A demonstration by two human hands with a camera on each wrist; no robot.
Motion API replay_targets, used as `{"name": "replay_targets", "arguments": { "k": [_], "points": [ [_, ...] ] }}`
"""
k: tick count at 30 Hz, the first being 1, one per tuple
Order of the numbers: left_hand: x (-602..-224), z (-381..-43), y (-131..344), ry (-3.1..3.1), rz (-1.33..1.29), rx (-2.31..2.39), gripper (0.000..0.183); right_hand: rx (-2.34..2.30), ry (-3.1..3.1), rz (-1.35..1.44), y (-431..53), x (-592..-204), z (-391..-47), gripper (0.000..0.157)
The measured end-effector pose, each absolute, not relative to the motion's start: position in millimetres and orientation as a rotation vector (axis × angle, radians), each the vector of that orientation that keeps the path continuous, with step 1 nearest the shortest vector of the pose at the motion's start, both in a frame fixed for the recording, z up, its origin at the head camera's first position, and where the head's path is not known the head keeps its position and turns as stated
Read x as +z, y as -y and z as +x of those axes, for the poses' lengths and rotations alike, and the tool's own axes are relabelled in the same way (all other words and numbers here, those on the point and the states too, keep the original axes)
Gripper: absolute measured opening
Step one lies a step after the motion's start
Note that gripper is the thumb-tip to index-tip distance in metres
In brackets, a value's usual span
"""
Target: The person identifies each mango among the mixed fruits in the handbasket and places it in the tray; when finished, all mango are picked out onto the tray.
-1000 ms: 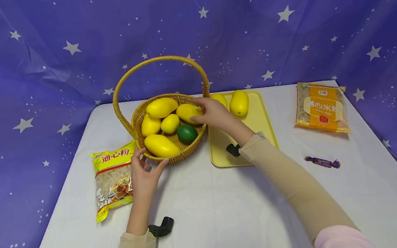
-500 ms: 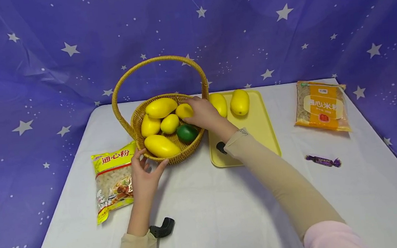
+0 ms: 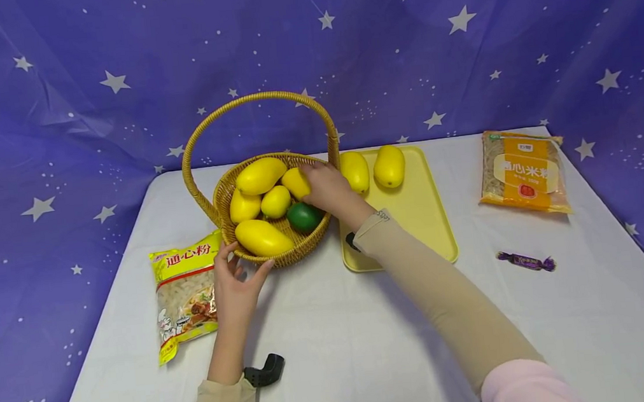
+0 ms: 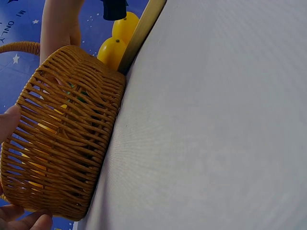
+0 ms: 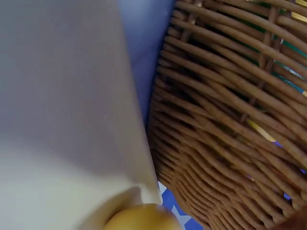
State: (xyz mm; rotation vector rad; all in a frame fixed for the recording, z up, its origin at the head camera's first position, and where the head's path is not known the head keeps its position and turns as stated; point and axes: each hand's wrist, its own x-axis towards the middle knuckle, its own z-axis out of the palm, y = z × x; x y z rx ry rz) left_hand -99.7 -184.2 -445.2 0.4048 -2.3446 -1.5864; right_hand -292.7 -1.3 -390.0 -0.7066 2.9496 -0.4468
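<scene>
A wicker basket (image 3: 302, 252) with a tall arched handle holds several yellow mangoes, a lemon (image 3: 275, 202) and a dark green fruit (image 3: 304, 218). My left hand (image 3: 237, 298) grips the basket's near left rim, thumb and fingers spread along its wall; the left wrist view shows the woven side (image 4: 72, 134) close up. Inside the basket's right side, my right hand (image 3: 332, 190) holds a yellow mango (image 3: 294, 183), partly covered by the fingers. The right wrist view shows mostly the basket wall (image 5: 230, 105); the fingers are out of sight there.
Right of the basket is a yellow tray (image 3: 424, 217) bearing two mangoes (image 3: 389, 166) at its far end. A pasta bag (image 3: 186, 296) lies by my left hand. Another orange pasta bag (image 3: 523, 174) and a purple-wrapped candy (image 3: 526, 261) lie on the right.
My right hand has moved left and slightly down into the basket with the mango, uncovering the tray's left mango. My left hand keeps its place on the rim.
</scene>
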Motion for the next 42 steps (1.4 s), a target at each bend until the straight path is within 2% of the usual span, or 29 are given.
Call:
{"name": "replay_targets", "arguments": {
  "k": [10, 30, 42],
  "points": [
    [-445.2, -100.9, 183.7, 2.348, 0.404, -1.599, 0.083, -0.374, -2.970, -0.695, 2.3, -389.6, -290.8, 0.063],
    [-448.8, -99.5, 184.7, 2.347, 0.411, -1.581, 0.084, -0.346, -3.005, -0.687, 5.9, -395.4, -289.1, 0.064],
    [-448.3, -100.5, 185.3, 2.351, 0.406, -1.554, 0.083, -0.517, -3.029, -0.678, 5.7, -397.8, -287.6, 0.073]
  ]
}}
